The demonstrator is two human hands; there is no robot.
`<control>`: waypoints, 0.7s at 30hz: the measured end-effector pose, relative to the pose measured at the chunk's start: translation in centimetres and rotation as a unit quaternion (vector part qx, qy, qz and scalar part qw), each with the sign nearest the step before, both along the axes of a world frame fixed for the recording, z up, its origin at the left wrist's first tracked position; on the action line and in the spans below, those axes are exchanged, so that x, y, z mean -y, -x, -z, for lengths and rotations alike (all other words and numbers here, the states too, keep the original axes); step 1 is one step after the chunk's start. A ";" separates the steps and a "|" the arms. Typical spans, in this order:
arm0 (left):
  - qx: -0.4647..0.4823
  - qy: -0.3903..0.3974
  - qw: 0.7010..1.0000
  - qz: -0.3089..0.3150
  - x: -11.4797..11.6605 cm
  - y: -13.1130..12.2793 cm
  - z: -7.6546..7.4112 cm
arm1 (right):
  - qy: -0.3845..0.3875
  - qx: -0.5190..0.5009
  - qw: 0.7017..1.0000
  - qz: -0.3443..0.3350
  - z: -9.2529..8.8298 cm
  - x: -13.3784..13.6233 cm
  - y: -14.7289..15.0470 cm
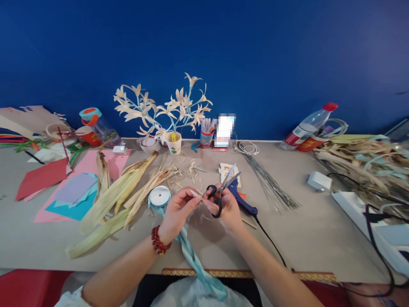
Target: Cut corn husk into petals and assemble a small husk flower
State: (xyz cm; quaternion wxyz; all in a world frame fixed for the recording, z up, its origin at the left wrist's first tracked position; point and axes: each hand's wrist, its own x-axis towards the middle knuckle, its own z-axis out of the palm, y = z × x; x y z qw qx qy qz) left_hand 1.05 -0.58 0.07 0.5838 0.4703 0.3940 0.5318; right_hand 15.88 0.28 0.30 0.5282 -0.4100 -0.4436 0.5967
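husk strip (195, 194), pale and thin, pinched between thumb and fingertips of left hand (177, 211), just above the table (303, 238), front middle. right hand (229, 209) closed through the loops of black scissors (220, 194), blades parted, pointing away. ribbon spool (159, 197) just left of left hand. blue glue gun (244, 202) beside right hand. corn husks (118, 196) further left.
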 end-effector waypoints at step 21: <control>0.068 0.020 0.996 -0.055 -1.0 2.0 -1.1 | 0.041 0.163 0.947 -0.276 0.5 -0.4 -1.1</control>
